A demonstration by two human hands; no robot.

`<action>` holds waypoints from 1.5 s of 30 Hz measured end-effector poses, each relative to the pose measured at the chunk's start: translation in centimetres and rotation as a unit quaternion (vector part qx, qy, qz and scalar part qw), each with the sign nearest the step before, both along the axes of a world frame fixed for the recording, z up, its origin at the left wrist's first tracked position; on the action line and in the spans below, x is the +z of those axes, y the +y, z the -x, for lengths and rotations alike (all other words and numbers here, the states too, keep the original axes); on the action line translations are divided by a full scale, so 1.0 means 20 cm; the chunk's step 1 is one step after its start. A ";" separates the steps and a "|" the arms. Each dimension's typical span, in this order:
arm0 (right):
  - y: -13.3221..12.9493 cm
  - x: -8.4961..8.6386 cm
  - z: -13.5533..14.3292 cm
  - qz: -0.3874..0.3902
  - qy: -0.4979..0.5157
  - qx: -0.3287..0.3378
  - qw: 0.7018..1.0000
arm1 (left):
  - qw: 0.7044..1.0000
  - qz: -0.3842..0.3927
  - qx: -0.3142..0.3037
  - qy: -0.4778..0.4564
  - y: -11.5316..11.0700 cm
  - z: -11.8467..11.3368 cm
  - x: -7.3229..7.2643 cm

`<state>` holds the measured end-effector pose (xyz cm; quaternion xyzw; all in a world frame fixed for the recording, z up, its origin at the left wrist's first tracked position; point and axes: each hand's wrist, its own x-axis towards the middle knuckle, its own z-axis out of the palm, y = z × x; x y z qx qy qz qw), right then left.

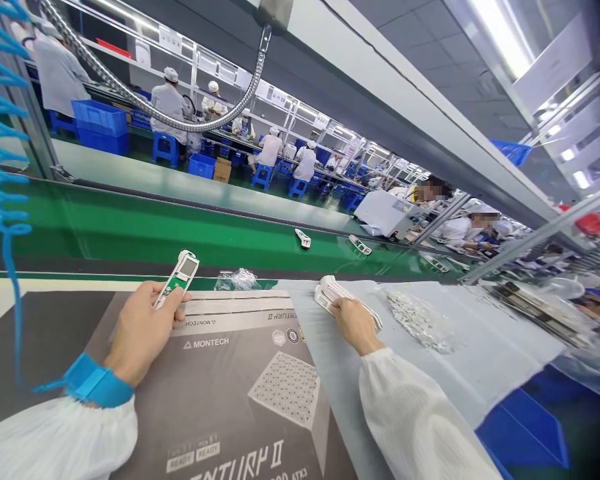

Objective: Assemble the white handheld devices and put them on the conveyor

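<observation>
In my left hand (144, 327) is a slim white device housing (184, 270) with a small grey display and a green circuit board showing. My thumb presses on its lower part, and the fingers go behind it. My right hand (355, 325) reaches to a small pile of long white plastic shells (333, 288) and has its fingers closed on the near one; the fingertips are partly hidden. Right of the pile, small white parts (417, 320) lie in a clear plastic bag. A blue wrist strap (97, 381) circles my left wrist.
A printed cardboard box (220, 380) and a pale sheet (340, 387) cover the bench. Beyond runs a green conveyor belt (250, 233) carrying several white housings (360, 245). A clear bag (237, 279) lies near its edge. A coiled blue cord (10, 200) hangs left. Several people sit at other lines.
</observation>
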<state>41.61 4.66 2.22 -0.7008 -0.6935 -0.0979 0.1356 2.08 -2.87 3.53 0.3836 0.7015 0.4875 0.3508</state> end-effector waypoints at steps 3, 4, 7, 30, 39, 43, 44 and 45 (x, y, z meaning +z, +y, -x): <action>0.05 0.07 -0.01 0.092 0.016 -0.032 0.995 | 1.000 -0.010 -0.007 -0.020 -0.01 -0.01 0.02; 0.07 0.10 -0.01 0.119 0.022 -0.027 0.992 | 0.999 -0.017 -0.012 -0.030 -0.01 -0.02 0.03; 0.08 0.21 0.02 0.192 0.045 0.017 0.980 | 0.997 -0.042 -0.043 -0.053 -0.02 -0.03 0.06; -0.12 0.00 1.07 0.288 0.757 0.290 0.509 | 0.970 -0.135 -0.201 -0.003 0.01 -0.06 -0.03; -0.12 -0.03 1.08 0.217 0.754 0.307 0.538 | 0.968 -0.142 -0.198 -0.055 -0.02 -0.13 -0.02; -0.12 -0.05 1.09 0.208 0.753 0.297 0.549 | 0.978 -0.140 -0.145 -0.051 -0.03 -0.16 -0.02; -0.12 -0.05 1.09 0.208 0.753 0.299 0.548 | 0.979 -0.137 -0.134 -0.067 -0.03 -0.16 -0.02; -0.12 -0.05 1.09 0.209 0.753 0.298 0.548 | 0.979 -0.134 -0.129 -0.078 -0.03 -0.16 -0.02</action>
